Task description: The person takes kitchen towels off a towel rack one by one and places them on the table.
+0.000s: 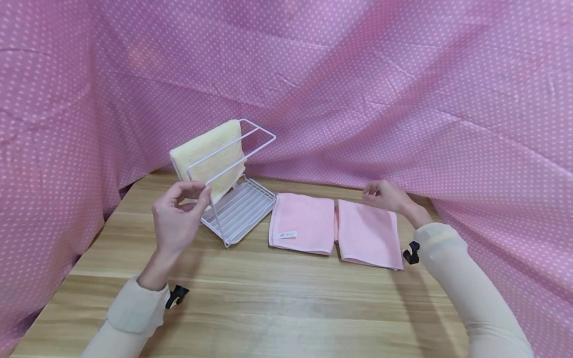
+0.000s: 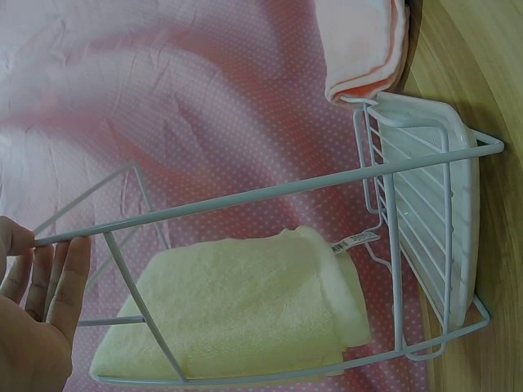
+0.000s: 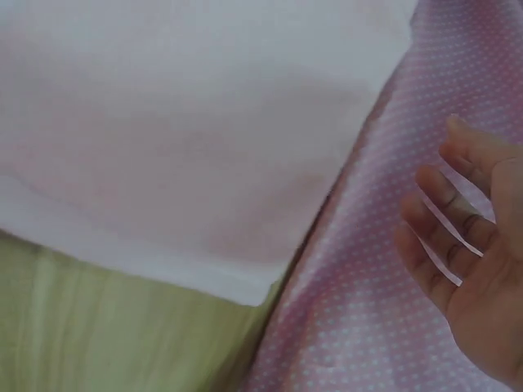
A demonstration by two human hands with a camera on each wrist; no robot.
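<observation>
A white wire rack (image 1: 239, 164) stands at the left of the table, a folded yellow towel (image 1: 210, 151) draped over its far upper rail. My left hand (image 1: 179, 214) pinches the near upper corner of the frame; in the left wrist view, thumb and fingers meet on the rail. Two folded pink towels lie right of the rack: one towel (image 1: 304, 223) with a white label, the other (image 1: 369, 233) close beside it. Near the far edge of that second towel is my right hand (image 1: 387, 195). In the right wrist view its fingers (image 3: 441, 237) are loosely bent, holding nothing.
A slatted white tray (image 1: 243, 206) forms the rack's base. Pink dotted cloth (image 1: 313, 99) hangs behind and at both sides of the wooden table (image 1: 277, 303). Black clips (image 1: 177, 296) sit at both wrists.
</observation>
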